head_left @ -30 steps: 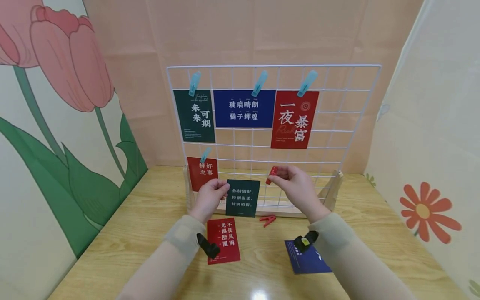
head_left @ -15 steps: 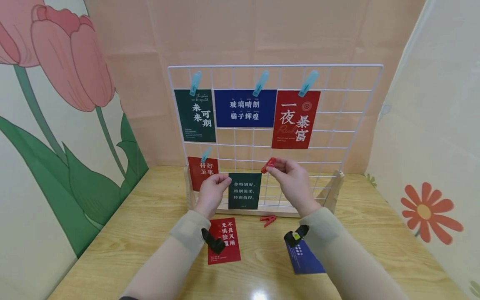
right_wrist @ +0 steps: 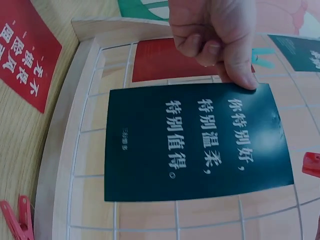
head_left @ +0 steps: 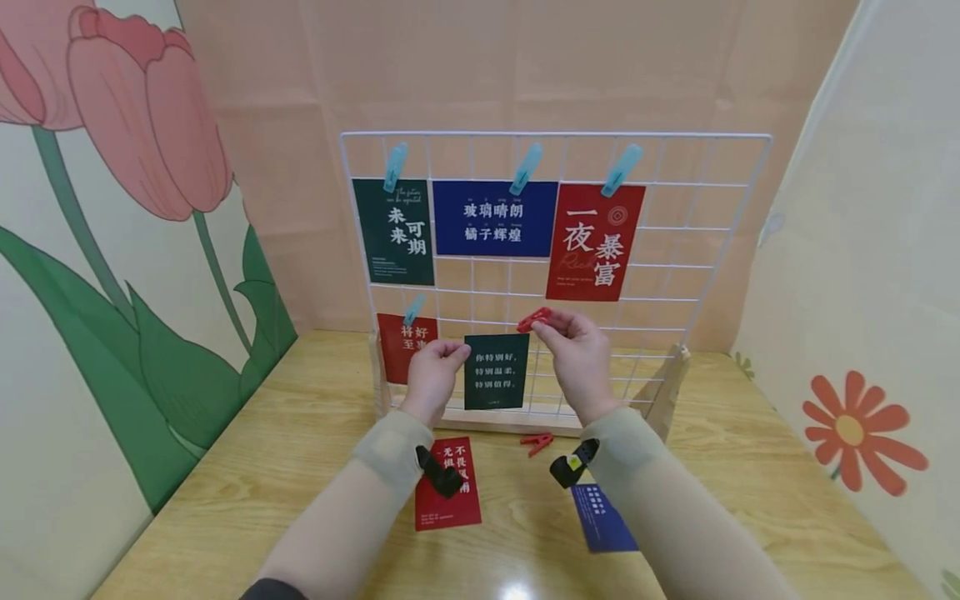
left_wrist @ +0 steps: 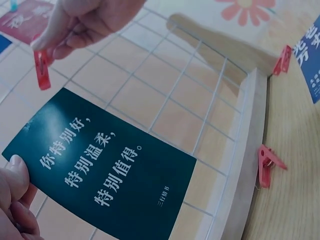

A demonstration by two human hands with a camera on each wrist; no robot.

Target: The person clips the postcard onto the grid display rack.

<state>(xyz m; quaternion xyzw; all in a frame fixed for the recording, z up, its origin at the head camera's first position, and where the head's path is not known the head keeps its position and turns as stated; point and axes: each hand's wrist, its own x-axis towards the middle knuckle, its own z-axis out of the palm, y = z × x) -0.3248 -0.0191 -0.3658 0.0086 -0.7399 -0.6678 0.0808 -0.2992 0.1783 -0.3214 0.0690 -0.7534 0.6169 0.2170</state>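
My left hand (head_left: 432, 379) pinches a dark green card (head_left: 495, 372) with white characters by its upper left edge, thumb on the front. The card is held upright before the lower part of a white wire grid (head_left: 660, 268). In my right hand (head_left: 581, 358) a red clothespin (head_left: 534, 320) is pinched between thumb and fingers, just above the card's upper right corner. In the left wrist view the red clothespin (left_wrist: 42, 70) hangs apart from the card (left_wrist: 107, 165). The right wrist view shows the left thumb (right_wrist: 241, 65) on the card's edge.
Blue clothespins (head_left: 528, 169) fix several cards to the grid, among them a small red one (head_left: 397, 337) left of my left hand. A wooden base (head_left: 551, 423) carries the grid. On the table lie a red card (head_left: 450, 500), a blue card (head_left: 603, 521) and a red clothespin (head_left: 537, 443).
The green card has risen and shifted slightly right with my left hand. My right hand has moved up and left, turning the clothespin from near upright to slanted above the card's corner.
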